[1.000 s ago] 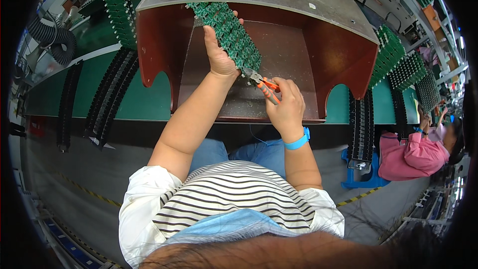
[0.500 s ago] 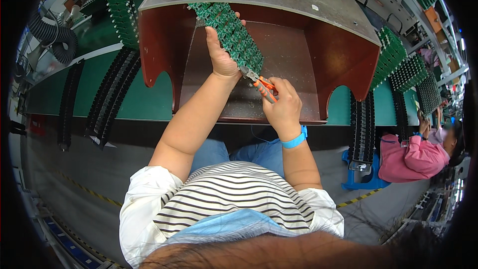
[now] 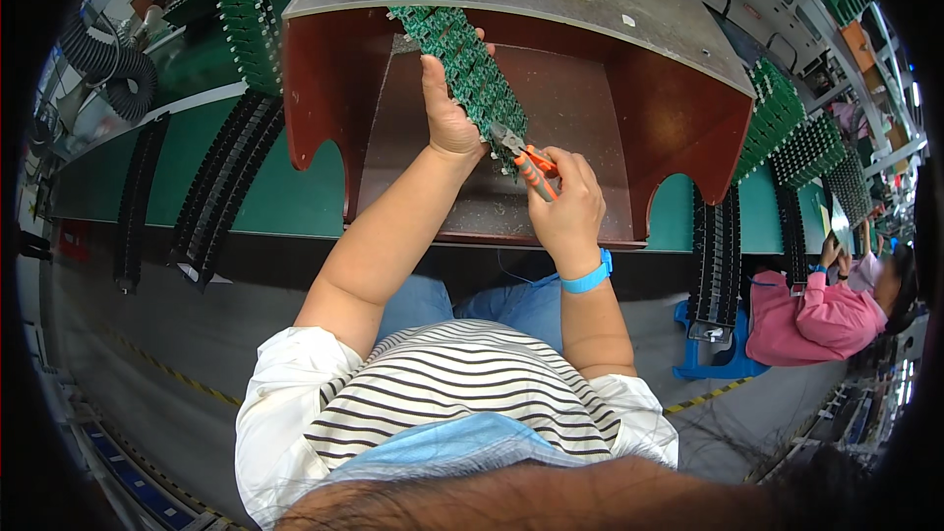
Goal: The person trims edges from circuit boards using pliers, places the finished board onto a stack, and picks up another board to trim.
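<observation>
My left hand grips a long green circuit board panel from beneath, thumb along its left edge and fingertips showing past the right edge. The panel is tilted inside a dark red, open-fronted box, its far end under the grey top. My right hand is closed round the orange-and-grey handles of a pair of side cutters. The cutter jaws lie against the panel near its close end. Whether the jaws are parted is too small to tell. Small bright scraps are scattered on the box floor.
Black slotted racks lie on the green bench at left, and another rack overhangs its edge at right. Upright green board panels stand on both sides. At far right a person in pink works near a blue stool.
The cutters and my right hand have shifted slightly right, the jaws now lying farther onto the panel. The panel and my left hand have moved a little right too.
</observation>
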